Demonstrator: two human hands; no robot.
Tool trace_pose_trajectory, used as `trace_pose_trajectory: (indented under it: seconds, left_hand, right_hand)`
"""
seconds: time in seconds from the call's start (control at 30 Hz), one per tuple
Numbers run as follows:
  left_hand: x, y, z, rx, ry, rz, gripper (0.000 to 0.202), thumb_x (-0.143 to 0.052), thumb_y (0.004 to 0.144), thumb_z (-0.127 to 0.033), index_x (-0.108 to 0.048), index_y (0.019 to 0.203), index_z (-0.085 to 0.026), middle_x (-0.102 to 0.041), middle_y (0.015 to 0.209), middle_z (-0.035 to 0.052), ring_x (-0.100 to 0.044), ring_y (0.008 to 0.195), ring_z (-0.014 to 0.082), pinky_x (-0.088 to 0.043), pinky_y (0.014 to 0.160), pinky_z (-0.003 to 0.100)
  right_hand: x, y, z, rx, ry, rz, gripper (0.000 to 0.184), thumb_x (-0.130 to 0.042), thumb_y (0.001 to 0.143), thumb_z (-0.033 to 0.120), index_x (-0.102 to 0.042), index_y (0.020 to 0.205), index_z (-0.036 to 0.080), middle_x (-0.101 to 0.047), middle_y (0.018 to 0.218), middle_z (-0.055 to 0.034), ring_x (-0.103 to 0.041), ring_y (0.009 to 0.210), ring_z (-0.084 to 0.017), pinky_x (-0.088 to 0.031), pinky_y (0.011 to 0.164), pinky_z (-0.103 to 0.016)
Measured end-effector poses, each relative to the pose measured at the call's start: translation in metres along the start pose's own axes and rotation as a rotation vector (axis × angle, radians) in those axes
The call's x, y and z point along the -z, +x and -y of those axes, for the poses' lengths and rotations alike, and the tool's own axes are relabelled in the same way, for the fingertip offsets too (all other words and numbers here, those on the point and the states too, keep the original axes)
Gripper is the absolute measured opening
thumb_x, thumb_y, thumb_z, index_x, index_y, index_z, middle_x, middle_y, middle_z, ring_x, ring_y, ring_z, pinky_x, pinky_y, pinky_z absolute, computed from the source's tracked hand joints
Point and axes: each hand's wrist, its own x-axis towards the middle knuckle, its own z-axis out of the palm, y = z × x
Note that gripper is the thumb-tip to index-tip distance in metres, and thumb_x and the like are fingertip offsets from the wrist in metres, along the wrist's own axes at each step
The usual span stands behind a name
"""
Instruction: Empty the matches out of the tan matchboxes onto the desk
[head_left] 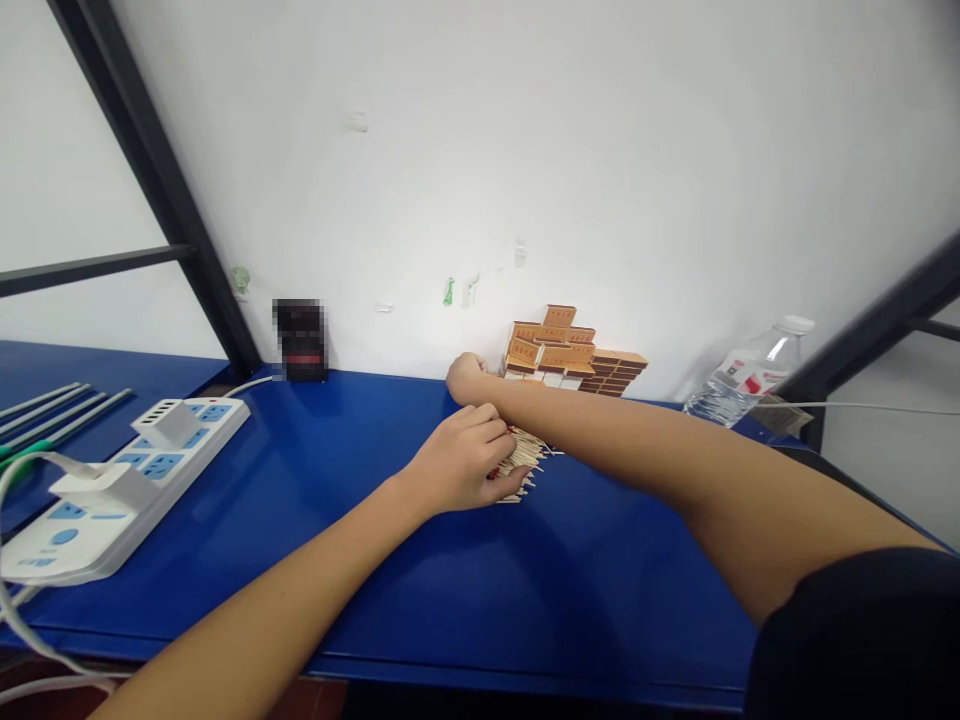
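Observation:
A loose pile of wooden matchsticks [527, 456] with dark red heads lies on the blue tabletop. My left hand [469, 460] rests against the pile's left side, its fingers curled over the matchsticks and its thumb along the near edge. Farther back, close to the wall, my right hand [469, 378] is bent inward with its fingers closed; what they hold, if anything, is hidden. My right forearm crosses in front of a stack of orange and brown matchboxes [559, 352] and hides its lower part.
On the left a white power strip [202, 440] carries plugged-in adapters and cables, with several grey rods [82, 425] beyond it. A dark, pixelated object [303, 340] stands by the wall. At right, a clear plastic bottle [750, 372] leans near a black metal frame [862, 330].

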Motion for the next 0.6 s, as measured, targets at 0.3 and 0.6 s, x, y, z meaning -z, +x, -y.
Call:
trace_pose_trajectory:
  seconds: [0.3,0.6]
  left_hand:
    - [-0.001,-0.001,0.005,0.021,0.003,-0.018,0.031,-0.056,0.1,-0.034,-0.064,0.074,-0.019,-0.061,0.07,0.0063,-0.054,0.074,0.0214,-0.048,0.068,0.036]
    - [0.023,-0.004,0.038,0.456,0.155,-0.497,0.004,-0.061,0.094,-0.02,-0.063,0.09,-0.02,-0.069,0.082,0.0036,-0.062,0.081,0.02,-0.051,0.081,0.036]
  right_hand:
    - [0.015,-0.024,0.005,-0.082,-0.195,0.005,0.016,-0.068,0.092,0.011,-0.075,0.105,0.007,-0.077,0.108,-0.0162,-0.075,0.097,-0.028,-0.061,0.083,-0.043]
    - [0.065,-0.083,0.004,0.081,-0.221,-0.299,0.027,-0.05,0.1,0.009,-0.075,0.11,0.006,-0.077,0.115,-0.0225,-0.075,0.107,-0.033,-0.061,0.085,-0.042]
